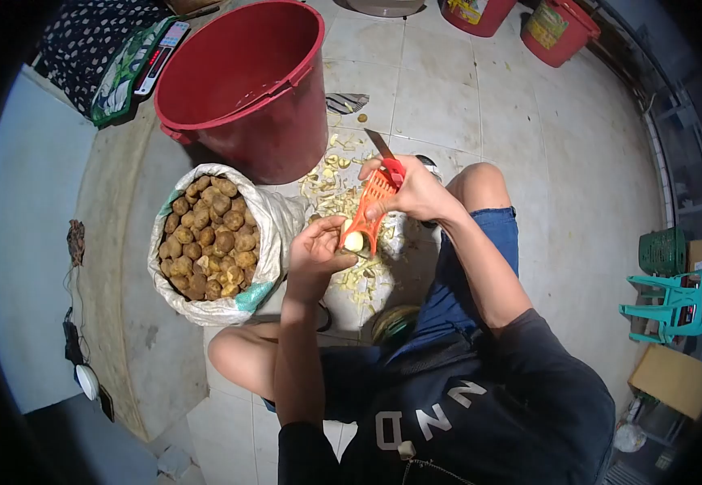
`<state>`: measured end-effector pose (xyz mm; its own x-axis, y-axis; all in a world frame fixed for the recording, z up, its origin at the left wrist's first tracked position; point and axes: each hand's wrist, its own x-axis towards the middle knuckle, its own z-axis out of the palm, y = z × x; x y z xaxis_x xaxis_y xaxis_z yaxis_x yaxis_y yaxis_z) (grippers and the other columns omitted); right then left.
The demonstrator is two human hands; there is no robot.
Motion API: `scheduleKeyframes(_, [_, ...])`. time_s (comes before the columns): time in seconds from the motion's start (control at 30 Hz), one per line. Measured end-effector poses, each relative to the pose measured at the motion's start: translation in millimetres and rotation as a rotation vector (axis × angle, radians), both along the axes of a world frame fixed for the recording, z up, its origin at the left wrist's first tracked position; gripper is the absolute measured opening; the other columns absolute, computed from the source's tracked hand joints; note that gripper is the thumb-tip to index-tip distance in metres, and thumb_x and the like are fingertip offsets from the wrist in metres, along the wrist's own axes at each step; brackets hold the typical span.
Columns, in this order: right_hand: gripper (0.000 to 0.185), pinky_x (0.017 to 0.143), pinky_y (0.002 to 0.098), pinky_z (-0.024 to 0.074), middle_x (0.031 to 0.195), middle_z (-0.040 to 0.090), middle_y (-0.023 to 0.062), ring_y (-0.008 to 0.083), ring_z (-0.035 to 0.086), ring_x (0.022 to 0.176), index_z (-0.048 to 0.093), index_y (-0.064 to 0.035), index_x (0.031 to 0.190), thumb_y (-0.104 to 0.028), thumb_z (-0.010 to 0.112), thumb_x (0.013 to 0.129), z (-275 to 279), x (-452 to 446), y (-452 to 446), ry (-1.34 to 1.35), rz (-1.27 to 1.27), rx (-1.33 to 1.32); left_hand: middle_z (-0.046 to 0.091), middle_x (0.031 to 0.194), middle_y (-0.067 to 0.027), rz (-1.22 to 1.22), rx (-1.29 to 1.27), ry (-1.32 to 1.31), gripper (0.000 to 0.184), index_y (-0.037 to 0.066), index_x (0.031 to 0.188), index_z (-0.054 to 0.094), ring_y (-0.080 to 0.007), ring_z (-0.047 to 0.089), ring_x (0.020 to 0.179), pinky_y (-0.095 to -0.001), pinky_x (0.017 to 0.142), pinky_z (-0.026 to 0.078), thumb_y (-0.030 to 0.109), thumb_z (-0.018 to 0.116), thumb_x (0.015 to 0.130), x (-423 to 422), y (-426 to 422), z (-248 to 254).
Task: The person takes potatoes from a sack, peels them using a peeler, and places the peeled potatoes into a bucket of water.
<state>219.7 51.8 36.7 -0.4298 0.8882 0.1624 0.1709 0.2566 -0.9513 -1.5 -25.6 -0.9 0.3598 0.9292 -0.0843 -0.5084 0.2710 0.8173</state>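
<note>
In the head view my left hand [316, 245] is closed on a small peeled potato [354, 241], pale yellow and partly hidden by the tool against it. My right hand [420, 192] grips an orange slotted peeler [377, 191], its lower end touching the potato. A knife blade [379, 144] with a red handle also sticks up from the right hand. Peelings [359, 287] lie scattered on the floor under both hands. To the left stands a white woven sack [274, 234] full of unpeeled brown potatoes [209, 234].
A large red tub [286, 121] stands behind the sack. Red buckets [560, 36] are at the back right. A scale [161, 58] rests beside patterned cloth at upper left. A green plastic stool [670, 305] and a green basket [662, 252] are at the right edge.
</note>
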Motion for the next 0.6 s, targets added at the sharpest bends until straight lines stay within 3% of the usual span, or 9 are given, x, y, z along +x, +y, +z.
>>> scheduleKeyframes(0.07, [0.044,0.067,0.0224,0.0485,0.082,0.064,-0.0013,0.0053,0.058,0.075,0.061,-0.0027,0.099,-0.006,0.088,0.065,-33,16,19,0.029,-0.106,-0.119,0.059,0.111,-0.0121,-0.02,-0.048,-0.037,0.054,-0.007,0.119,0.049,-0.0194,0.059,0.104,-0.0314,0.094,0.048,-0.011,0.066,0.069,-6,-1,-10])
scheduleKeyframes(0.13, [0.045,0.07,0.0232,0.0464,0.08,0.063,-0.0036,0.0051,0.056,0.078,0.062,-0.0034,0.099,-0.009,0.09,0.064,-31,23,28,0.115,-0.224,-0.305,0.059,0.111,-0.0122,-0.031,-0.072,-0.075,0.054,-0.006,0.119,0.048,-0.0199,0.059,0.105,-0.0321,0.095,0.048,-0.01,0.066,0.069,-8,3,-6])
scheduleKeyframes(0.2, [0.045,0.069,0.0231,0.0464,0.081,0.063,-0.0035,0.0053,0.056,0.077,0.062,-0.0031,0.099,-0.009,0.089,0.065,-24,18,20,0.099,-0.168,-0.256,0.059,0.112,-0.013,0.029,-0.161,-0.329,0.056,-0.006,0.121,0.046,-0.0209,0.059,0.106,-0.0326,0.096,0.048,-0.01,0.067,0.069,-8,-1,-2])
scheduleKeyframes(0.37, [0.045,0.068,0.0234,0.046,0.082,0.061,-0.0039,0.0054,0.055,0.075,0.061,-0.0031,0.1,-0.01,0.089,0.065,4,-4,-4,0.097,-0.036,-0.157,0.058,0.115,-0.0136,0.068,-0.095,-0.171,0.056,-0.006,0.123,0.044,-0.022,0.059,0.108,-0.0335,0.099,0.046,-0.007,0.066,0.071,-4,1,2])
scheduleKeyframes(0.43, [0.042,0.07,0.0235,0.0469,0.083,0.062,-0.0015,0.0051,0.055,0.077,0.06,-0.0016,0.099,-0.006,0.087,0.067,-22,5,17,0.036,-0.183,-0.231,0.057,0.116,-0.0143,0.064,-0.08,-0.122,0.056,-0.006,0.123,0.043,-0.0227,0.058,0.109,-0.0343,0.1,0.046,-0.006,0.066,0.072,-5,-4,1])
scheduleKeyframes(0.5, [0.041,0.069,0.0227,0.0467,0.083,0.062,-0.0012,0.0054,0.055,0.076,0.06,-0.002,0.098,-0.007,0.087,0.068,-28,11,19,0.192,-0.188,-0.319,0.055,0.119,-0.0149,0.024,-0.14,-0.41,0.058,-0.006,0.125,0.043,-0.0228,0.057,0.111,-0.0349,0.101,0.045,-0.006,0.068,0.072,-5,-1,4])
scheduleKeyframes(0.57, [0.042,0.067,0.0238,0.0482,0.083,0.061,-0.0011,0.0063,0.056,0.076,0.059,-0.0028,0.098,-0.004,0.087,0.067,-6,-3,1,0.226,-0.025,-0.238,0.053,0.121,-0.0153,0.069,-0.139,-0.338,0.059,-0.006,0.126,0.042,-0.0227,0.056,0.112,-0.0349,0.102,0.044,-0.005,0.067,0.073,-4,0,2])
scheduleKeyframes(0.6, [0.043,0.067,0.0235,0.0481,0.083,0.061,-0.0012,0.0067,0.057,0.075,0.059,-0.0028,0.099,-0.005,0.087,0.067,-7,-7,0,0.103,-0.034,-0.053,0.053,0.121,-0.0149,0.085,-0.074,-0.259,0.058,-0.006,0.126,0.042,-0.0226,0.056,0.112,-0.0347,0.102,0.044,-0.005,0.066,0.073,-2,0,2])
